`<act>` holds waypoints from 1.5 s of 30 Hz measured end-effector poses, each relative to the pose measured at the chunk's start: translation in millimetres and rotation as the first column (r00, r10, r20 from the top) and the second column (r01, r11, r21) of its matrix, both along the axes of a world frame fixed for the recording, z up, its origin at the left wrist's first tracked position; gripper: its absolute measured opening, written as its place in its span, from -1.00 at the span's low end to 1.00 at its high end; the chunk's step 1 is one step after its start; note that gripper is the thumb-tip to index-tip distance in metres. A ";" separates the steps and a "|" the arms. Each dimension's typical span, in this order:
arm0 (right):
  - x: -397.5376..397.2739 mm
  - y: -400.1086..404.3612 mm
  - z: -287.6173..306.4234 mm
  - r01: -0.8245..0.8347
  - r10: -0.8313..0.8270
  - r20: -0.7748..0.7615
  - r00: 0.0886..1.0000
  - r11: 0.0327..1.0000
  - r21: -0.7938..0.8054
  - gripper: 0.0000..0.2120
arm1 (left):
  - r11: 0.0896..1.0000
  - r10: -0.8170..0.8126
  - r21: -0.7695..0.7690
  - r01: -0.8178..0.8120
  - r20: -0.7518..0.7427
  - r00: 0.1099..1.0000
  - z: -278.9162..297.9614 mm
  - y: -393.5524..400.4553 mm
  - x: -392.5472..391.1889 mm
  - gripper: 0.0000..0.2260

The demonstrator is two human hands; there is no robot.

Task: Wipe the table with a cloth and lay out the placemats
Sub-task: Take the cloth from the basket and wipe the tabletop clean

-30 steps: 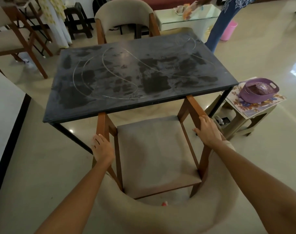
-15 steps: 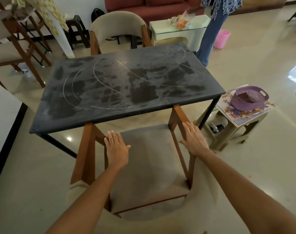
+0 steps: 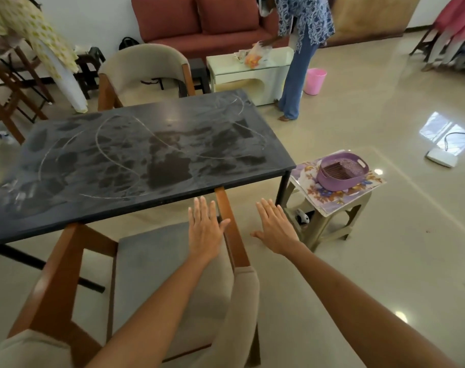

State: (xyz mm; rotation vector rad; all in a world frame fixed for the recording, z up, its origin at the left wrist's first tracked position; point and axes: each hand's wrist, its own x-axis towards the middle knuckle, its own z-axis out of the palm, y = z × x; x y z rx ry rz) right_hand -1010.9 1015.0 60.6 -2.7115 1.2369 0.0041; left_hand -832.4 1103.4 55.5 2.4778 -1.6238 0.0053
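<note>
Right, both of your hands are out in front of you, fingers straight and spread, holding nothing. Your left hand [image 3: 205, 229] hovers over the chair [image 3: 157, 264] at about 6 o'clock, near its right wooden arm; whether it touches that arm, you cannot tell from here. Your right hand [image 3: 275, 229] hangs over bare floor just beyond the chair, pointing toward 2 o'clock.

The table [image 3: 136, 160] sits ahead at 11 o'clock, its dark top dusty and streaked with pale curved marks, so the wiping looks not yet done. The flowered placemats [image 3: 358, 192] lie at 2 o'clock on a low stool [image 3: 329, 221] just beside the table's near right corner, with a purple basket [image 3: 341, 171] sitting on top of them. No cloth is in sight.

Watch out here. Pull a placemat from under that basket and you may drag it off the stool's edge; lift the basket away first. Lay placemats before wiping and they pick up the dust. The chair stands close against you, so a sideways step toward the stool could catch its leg. Another person [image 3: 303, 49] is bending at a side table at 1 o'clock, well apart.
</note>
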 end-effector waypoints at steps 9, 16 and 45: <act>-78.7 -58.9 -4.6 0.049 -0.048 -0.024 0.999 0.999 0.017 -0.16 | 0.996 -0.085 0.010 0.085 0.015 0.996 -0.5 -62.5 -71.4 -0.27; -128.4 -99.3 -13.8 0.092 -0.091 -0.038 0.995 0.995 0.025 -0.15 | 0.977 -0.194 0.097 0.189 0.040 0.980 -13.3 -107.1 -110.5 -0.28; -292.2 -380.1 -26.5 0.159 -0.158 -0.013 0.987 0.985 0.067 -0.18 | 0.949 -0.260 0.150 0.276 -0.121 0.958 -19.7 -395.4 -278.3 -0.24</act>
